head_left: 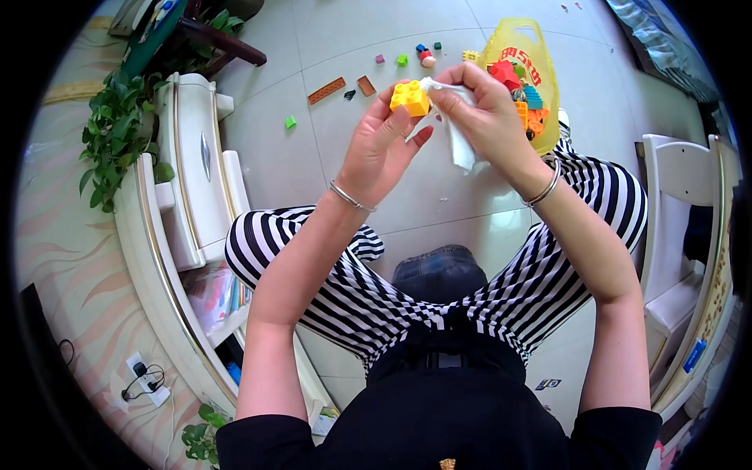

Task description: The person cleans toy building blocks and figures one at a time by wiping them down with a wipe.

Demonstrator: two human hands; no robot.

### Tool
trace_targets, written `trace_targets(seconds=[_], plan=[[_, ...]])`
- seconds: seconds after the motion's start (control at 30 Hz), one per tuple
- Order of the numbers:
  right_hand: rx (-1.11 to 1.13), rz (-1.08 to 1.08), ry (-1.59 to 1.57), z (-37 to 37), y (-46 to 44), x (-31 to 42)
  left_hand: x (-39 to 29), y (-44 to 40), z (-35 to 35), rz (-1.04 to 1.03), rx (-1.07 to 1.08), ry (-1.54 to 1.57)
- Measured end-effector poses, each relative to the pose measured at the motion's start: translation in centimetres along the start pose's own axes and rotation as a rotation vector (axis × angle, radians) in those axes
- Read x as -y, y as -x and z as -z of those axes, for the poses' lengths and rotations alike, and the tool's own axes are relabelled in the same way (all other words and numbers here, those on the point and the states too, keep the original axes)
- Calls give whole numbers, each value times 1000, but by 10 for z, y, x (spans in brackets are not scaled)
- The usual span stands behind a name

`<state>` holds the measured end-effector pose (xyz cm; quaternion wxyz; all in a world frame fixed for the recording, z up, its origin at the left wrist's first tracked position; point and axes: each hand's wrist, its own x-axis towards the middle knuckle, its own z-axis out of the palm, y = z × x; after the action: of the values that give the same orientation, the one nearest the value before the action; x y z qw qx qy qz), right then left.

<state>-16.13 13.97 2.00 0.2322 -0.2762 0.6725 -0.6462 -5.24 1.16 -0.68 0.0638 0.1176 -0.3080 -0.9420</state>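
Between the fingers and thumb of my left hand (376,145) is a yellow toy building block (410,98), its studs facing up toward me. My right hand (489,110) pinches a white cloth or tissue (460,141), which hangs down below the fingers. The upper end of the white piece touches the right side of the block. Both hands are raised in front of me, over the tiled floor. Just beyond my right hand lies a yellow translucent bag (548,59) with red lettering and colourful toy pieces inside.
Loose blocks lie on the floor, among them a brown strip (327,91), a green block (291,122) and a pink one (380,59). A white cabinet (188,168) with a plant (106,145) stands at left. At right is white furniture (677,172).
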Motion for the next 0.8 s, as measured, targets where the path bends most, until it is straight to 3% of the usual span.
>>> trace_targets(seconds=[0.13, 0.17, 0.23, 0.3, 0.37, 0.4, 0.5, 0.53, 0.73, 0.8], plan=[[201, 158, 73, -1, 10, 3, -7, -4, 4, -133, -28, -184], [201, 156, 72, 1, 9, 4, -10, -5, 6, -131, -30, -184], [90, 243, 176, 9, 4, 6, -16, -5, 4, -207, -15, -541], [72, 225, 167, 14, -1, 6, -18, -1, -4, -219, 1, -620], [147, 479, 335, 17, -4, 7, -18, 2, -8, -231, 18, -701], [159, 497, 358, 15, -4, 4, -17, 3, -9, -223, 32, -716], [144, 443, 420, 18, -5, 1, -16, 3, -7, -220, 69, -751], [111, 327, 470, 21, -5, 4, -15, 3, -6, -228, 91, -770], [214, 260, 343, 13, 2, 13, -11, -1, -1, -320, 117, -944], [170, 218, 447, 17, -2, 8, -12, 1, -2, -315, 111, -972]])
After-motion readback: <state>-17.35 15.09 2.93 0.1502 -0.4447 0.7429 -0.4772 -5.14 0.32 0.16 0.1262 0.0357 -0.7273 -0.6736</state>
